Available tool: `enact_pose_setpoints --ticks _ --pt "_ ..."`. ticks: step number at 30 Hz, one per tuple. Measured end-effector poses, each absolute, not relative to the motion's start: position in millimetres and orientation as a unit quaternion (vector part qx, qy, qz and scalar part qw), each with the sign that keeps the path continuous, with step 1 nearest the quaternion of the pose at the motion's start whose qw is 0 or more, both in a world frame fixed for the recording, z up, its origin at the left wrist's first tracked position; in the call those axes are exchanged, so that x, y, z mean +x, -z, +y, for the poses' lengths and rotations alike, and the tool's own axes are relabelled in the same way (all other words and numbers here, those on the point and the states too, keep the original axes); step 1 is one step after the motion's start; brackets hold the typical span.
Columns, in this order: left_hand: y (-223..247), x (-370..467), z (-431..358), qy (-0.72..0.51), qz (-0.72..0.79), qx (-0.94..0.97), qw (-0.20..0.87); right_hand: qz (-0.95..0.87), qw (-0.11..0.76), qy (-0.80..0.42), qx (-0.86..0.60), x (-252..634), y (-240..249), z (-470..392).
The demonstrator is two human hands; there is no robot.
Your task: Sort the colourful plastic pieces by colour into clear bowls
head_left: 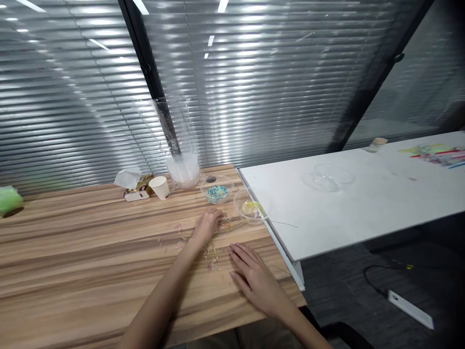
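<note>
My left hand (208,225) rests on the wooden table with its fingers curled at a small pile of pink and yellow bits (226,224). Whether it pinches any of them is too small to tell. Palm down, my right hand (254,277) lies on the wood with its fingers apart and nothing in it. Between the hands are scattered loose bits (211,257). Beyond them stands a clear bowl of blue and green pieces (217,192). A second clear bowl with yellow pieces (253,208) sits at the seam of the two tables.
At the back are a paper cup (160,188), a tissue box (138,190) and plastic-wrapped cups (184,169). The white table (348,208) holds clear lids (332,177), a small jar (377,145) and colourful strips (439,154). A power strip (410,309) lies on the floor.
</note>
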State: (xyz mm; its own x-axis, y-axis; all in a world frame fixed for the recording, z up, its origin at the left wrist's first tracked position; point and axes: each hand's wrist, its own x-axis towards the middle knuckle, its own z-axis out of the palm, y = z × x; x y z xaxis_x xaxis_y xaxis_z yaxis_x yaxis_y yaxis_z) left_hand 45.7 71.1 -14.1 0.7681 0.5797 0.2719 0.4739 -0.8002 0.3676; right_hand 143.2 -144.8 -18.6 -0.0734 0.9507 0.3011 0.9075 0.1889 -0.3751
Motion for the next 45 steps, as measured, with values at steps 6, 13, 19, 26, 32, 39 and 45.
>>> enact_pose_setpoints --ticks 6,13,19,26,32,39,45 --pt "12 45 71 -0.176 0.262 0.94 0.13 -0.733 0.243 -0.049 -0.634 144 19 -145" --pt "7 48 69 -0.16 0.26 0.944 0.122 -0.729 0.261 -0.047 -0.631 143 21 -145" --pt "13 51 68 -0.154 0.26 0.947 0.109 -0.729 0.255 -0.052 -0.633 143 20 -145" --pt "-18 46 66 -0.204 0.256 0.938 0.11 -0.728 0.259 -0.052 -0.633 144 19 -144" --pt "-64 90 58 -0.213 0.196 0.951 0.107 -0.725 0.269 -0.052 -0.632 144 19 -144" --pt "-74 139 46 -0.154 0.13 0.974 0.107 -0.728 0.269 -0.049 -0.629 144 23 -143" --pt "-78 130 49 -0.127 0.128 0.976 0.124 -0.734 0.265 -0.037 -0.624 145 26 -144"
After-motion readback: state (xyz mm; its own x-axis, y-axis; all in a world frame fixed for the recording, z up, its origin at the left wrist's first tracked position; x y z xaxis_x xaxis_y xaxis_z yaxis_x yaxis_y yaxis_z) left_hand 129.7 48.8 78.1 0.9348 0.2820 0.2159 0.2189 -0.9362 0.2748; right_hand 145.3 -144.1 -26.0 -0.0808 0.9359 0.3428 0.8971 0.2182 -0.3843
